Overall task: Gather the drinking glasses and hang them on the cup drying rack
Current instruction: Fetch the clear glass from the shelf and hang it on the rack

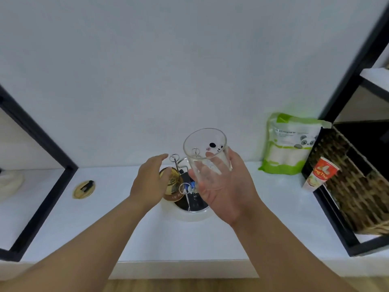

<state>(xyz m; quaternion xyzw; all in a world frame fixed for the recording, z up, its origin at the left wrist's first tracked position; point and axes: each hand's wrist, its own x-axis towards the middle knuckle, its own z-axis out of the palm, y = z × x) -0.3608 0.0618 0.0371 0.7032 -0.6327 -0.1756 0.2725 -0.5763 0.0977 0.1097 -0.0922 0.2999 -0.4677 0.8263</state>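
Observation:
My right hand (226,192) grips a clear drinking glass (207,159) with a small panda face printed near its rim. The glass is tilted, mouth pointing up and away, just above the cup drying rack (190,204). The rack has a round white base with a dark tray and thin wire prongs (174,160) ending in loops. An amber glass (173,186) hangs upside down on the rack's left side. My left hand (150,182) rests against that amber glass, fingers curved around its side.
A white counter (126,228) runs along a white wall. A round gold lid (83,189) lies at the left. At the right stand a green-and-white pouch (289,144), a red-topped tube (320,175) and a woven basket (357,182) inside a black frame (332,224).

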